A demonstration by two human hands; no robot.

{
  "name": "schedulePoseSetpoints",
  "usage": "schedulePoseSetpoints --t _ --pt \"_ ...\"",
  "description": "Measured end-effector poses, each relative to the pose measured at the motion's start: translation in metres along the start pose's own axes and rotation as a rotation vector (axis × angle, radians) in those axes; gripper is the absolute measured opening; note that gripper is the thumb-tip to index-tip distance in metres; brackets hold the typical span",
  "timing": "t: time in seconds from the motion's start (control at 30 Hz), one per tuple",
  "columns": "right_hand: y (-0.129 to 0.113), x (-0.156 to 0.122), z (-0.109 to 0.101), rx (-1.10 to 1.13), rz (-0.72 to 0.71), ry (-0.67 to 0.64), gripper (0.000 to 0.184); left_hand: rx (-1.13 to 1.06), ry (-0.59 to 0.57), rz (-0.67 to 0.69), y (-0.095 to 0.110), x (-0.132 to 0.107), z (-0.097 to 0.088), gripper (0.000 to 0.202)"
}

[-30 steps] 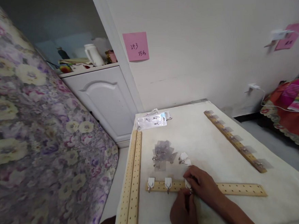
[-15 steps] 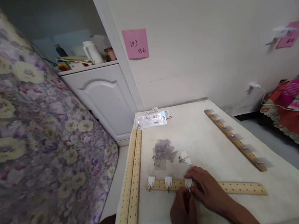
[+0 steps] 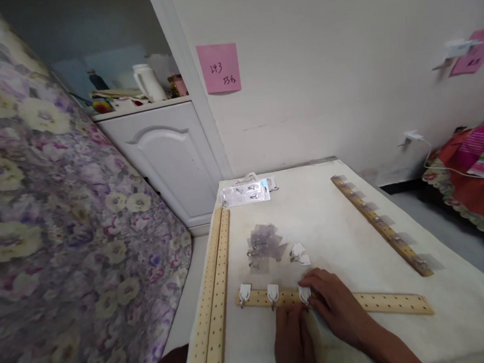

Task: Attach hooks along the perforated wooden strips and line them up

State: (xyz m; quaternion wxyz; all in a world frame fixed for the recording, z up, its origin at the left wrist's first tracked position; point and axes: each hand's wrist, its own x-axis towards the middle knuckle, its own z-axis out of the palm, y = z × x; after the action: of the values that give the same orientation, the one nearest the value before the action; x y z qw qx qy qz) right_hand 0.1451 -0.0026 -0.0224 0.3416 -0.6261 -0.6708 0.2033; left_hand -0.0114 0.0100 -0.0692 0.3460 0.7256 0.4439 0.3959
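Observation:
A pale wooden strip with rows of holes (image 3: 393, 303) lies across the front of the table. On its left part sit two white wall hooks (image 3: 245, 293) with metal hooks hanging down, and a third white hook (image 3: 304, 294) sits to their right. My right hand (image 3: 337, 305) has its fingers closed at the third hook's right side. Just below that hook, my left hand (image 3: 293, 338) has its fingers pressed together at the strip's lower edge; what they grip is hidden. Behind the strip lie several loose white hooks (image 3: 300, 255) and a pile of clear hooks (image 3: 265, 243).
Two long perforated strips (image 3: 217, 299) run along the table's left edge. Another strip (image 3: 377, 222) bearing clear hooks lies at the right. Clear packaging (image 3: 245, 193) rests at the back left. A floral curtain (image 3: 82, 215) hangs on the left, beside a white cabinet (image 3: 168, 164).
My left hand has shifted slightly left and turned, its fingertips now drawn in below the third hook. My right hand stays at the same hook.

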Motion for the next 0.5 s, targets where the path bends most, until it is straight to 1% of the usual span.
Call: schedulePoseSetpoints --t 0.3,0.5 --pt "0.0011 0.0012 0.0 -0.025 -0.04 0.011 0.035 -0.006 0.007 0.025 -0.0043 -0.0017 0.0037 0.03" --pt "0.0017 0.0005 0.0001 -0.024 -0.043 0.01 0.036 0.008 0.029 0.015 -0.0016 -0.0021 0.0017 0.031"
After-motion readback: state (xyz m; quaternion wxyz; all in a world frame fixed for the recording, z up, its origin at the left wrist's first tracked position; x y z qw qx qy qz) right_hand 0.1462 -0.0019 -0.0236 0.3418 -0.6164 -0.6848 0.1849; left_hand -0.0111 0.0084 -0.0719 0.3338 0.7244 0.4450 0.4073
